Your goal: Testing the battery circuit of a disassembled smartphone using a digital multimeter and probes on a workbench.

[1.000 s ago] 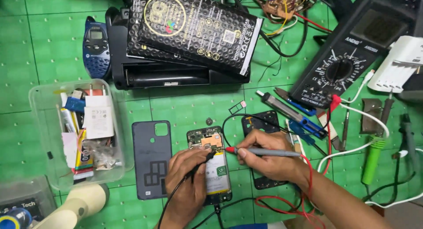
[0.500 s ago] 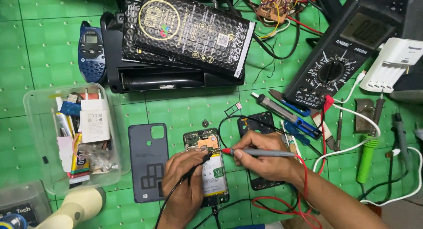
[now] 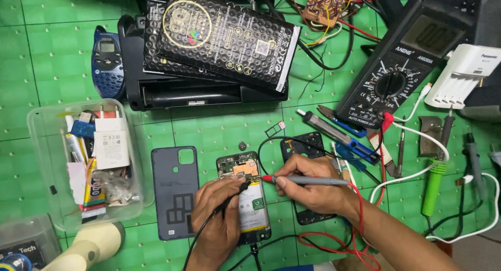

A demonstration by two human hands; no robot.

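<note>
Opened phone (image 3: 249, 198) on green table (image 3: 224, 130), left hand (image 3: 216, 219) fingers pinching black probe (image 3: 233, 194), right hand (image 3: 308, 185) fingers gripping red probe (image 3: 308, 181), grey back cover (image 3: 175, 193) just left of phone, multimeter (image 3: 404, 62) well above-right.

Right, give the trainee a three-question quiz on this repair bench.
1. True or false: the right hand holds the red probe.
2. What lies just left of the open phone? A) back cover B) multimeter C) charger
3. Which hand holds the black probe?

Key: 1 true. 2 A, the back cover. 3 the left hand.
</note>
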